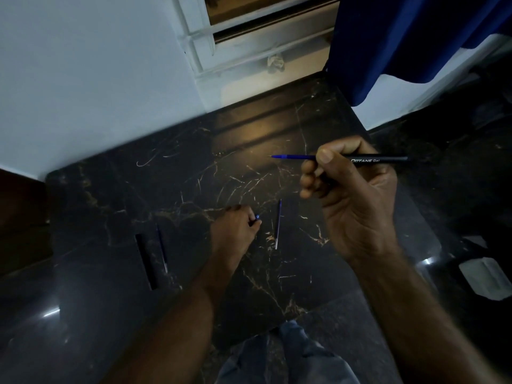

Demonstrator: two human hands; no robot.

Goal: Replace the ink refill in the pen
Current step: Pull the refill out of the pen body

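Note:
My right hand (346,189) grips a black pen barrel (379,159) held level above the dark marble slab (194,189). A blue refill (291,156) sticks out of the barrel's left end, tip pointing left. My left hand (235,231) rests low on the slab, fingertips pinched on a small blue and black pen piece (256,218). A loose blue refill (278,224) lies on the slab just right of that hand. Further left lie a black pen cap or barrel (146,261) and another thin refill (162,249) beside it.
A white wall and window frame (235,45) stand behind the slab. A blue curtain (401,37) hangs at the upper right. A white square object (484,278) sits on the dark floor at right. My jeans-covered legs (291,356) show at the bottom.

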